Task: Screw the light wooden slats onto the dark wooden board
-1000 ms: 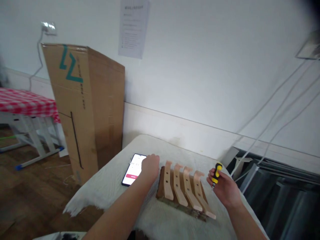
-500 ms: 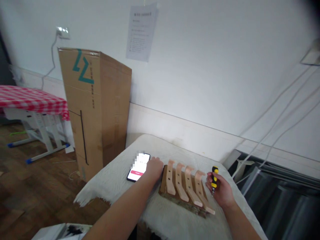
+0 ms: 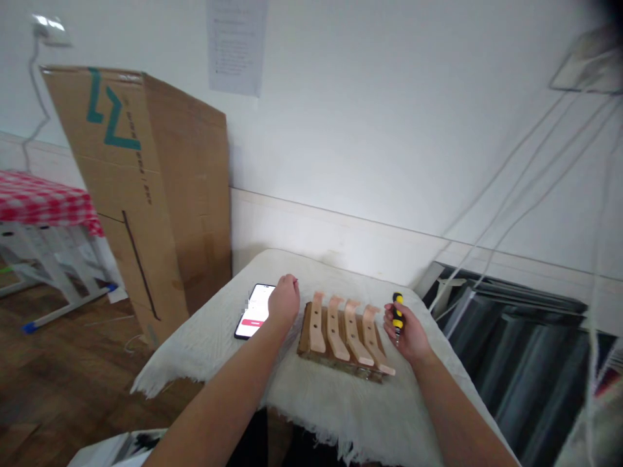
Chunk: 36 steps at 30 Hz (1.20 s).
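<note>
My right hand (image 3: 409,331) is wrapped round a yellow-and-black screwdriver (image 3: 398,310), its metal tip pointing down. It is just right of a brown wooden board (image 3: 304,329) that carries several pale bent wooden hooks (image 3: 317,327) in a row, each with dark screw holes. My left hand (image 3: 285,298) is closed, fingers curled together, above the cloth at the board's left end. Whatever it may hold is too small or hidden to make out. Close by on its left lies a phone (image 3: 253,311) with a lit screen.
A white fringed cloth (image 3: 311,408) covers the small table. Behind it is a white wall; a tall cardboard box (image 3: 199,194) stands at the left. Dark grey panels (image 3: 530,363) and hanging white cables (image 3: 516,207) are on the right. A red-checked table (image 3: 48,204) stands far left.
The view has swung right and down. My left hand has come away from the board's left edge and lifted slightly beside the phone. My right hand keeps the screwdriver.
</note>
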{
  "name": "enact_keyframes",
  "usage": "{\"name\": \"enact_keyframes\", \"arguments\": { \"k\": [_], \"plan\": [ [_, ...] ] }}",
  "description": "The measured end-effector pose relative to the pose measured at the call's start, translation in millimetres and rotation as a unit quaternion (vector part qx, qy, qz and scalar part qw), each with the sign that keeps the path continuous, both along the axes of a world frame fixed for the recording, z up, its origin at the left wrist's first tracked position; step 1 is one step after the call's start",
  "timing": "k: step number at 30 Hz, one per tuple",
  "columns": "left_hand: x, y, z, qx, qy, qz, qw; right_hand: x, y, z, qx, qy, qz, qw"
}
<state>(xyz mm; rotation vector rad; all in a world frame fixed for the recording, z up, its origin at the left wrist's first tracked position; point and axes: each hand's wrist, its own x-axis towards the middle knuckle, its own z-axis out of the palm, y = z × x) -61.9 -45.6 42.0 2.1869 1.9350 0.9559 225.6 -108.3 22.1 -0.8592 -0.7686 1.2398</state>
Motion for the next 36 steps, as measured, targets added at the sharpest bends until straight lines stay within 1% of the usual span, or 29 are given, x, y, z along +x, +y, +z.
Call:
{"name": "enact_keyframes", "arguments": {
  "k": [4,5,9,11,12,13,14,16,18,20,21,22,24,27,28,30,31,35,36],
  "plan": [
    [2,6,-2.5,0.06,-0.047,-0.025,0.997,-3,3,-1.2,-0.009,-0.019,-0.008,1.0],
    [2,8,-4.3,0.107,-0.084,-0.045,0.99,-3,4,-1.9,-0.011,-0.025,-0.01,1.0],
    [0,10,-8.5,0.152,-0.128,-0.076,0.977,-2,4,-2.5,-0.007,-0.041,-0.001,0.999],
    [2,6,-1.7,0.175,-0.162,-0.104,0.966,-2,3,-1.9,0.0,-0.042,0.004,0.999],
    [4,3,5.3,0.18,-0.179,-0.124,0.959,-3,3,-1.6,0.003,-0.042,0.005,0.999],
    [7,-1,14.6,0.174,-0.187,-0.151,0.955,-3,3,-1.3,0.007,-0.043,0.005,0.999],
    [12,-5,25.5,0.146,-0.191,-0.192,0.952,-4,4,-1.1,0.01,-0.044,0.004,0.999],
    [26,-13,49.7,0.058,-0.175,-0.302,0.935,-5,5,-0.5,0.017,-0.048,-0.001,0.999],
    [43,-20,71.0,-0.004,-0.148,-0.389,0.909,-5,6,0.6,0.023,-0.05,-0.01,0.998],
    [62,-24,84.1,-0.068,-0.102,-0.466,0.876,-5,6,2.4,0.026,-0.048,-0.021,0.998],
    [71,-25,86.9,-0.089,-0.073,-0.496,0.861,-5,6,3.4,0.027,-0.046,-0.025,0.998],
    [78,-25,87.4,-0.104,-0.045,-0.516,0.849,-5,6,4.3,0.027,-0.044,-0.028,0.998],
    [90,-24,82.7,-0.129,0.0,-0.543,0.83,-5,6,5.8,0.027,-0.037,-0.031,0.998],
    [99,-20,69.0,-0.171,0.014,-0.566,0.807,-5,7,6.0,0.029,-0.032,-0.034,0.998],
    [100,-19,64.3,-0.177,0.005,-0.563,0.807,-6,8,5.6,0.03,-0.034,-0.035,0.998],
    [101,-16,55.8,-0.165,-0.025,-0.536,0.828,-7,9,4.5,0.031,-0.042,-0.035,0.998],
    [100,-15,52.2,-0.158,-0.03,-0.537,0.828,-8,10,4.0,0.03,-0.047,-0.033,0.998],
    [100,-11,41.0,-0.172,-0.043,-0.566,0.805,-12,9,3.3,0.024,-0.053,-0.038,0.998],
    [101,-11,38.7,-0.175,-0.039,-0.564,0.806,-12,9,3.4,0.022,-0.051,-0.039,0.998]
  ]
}}
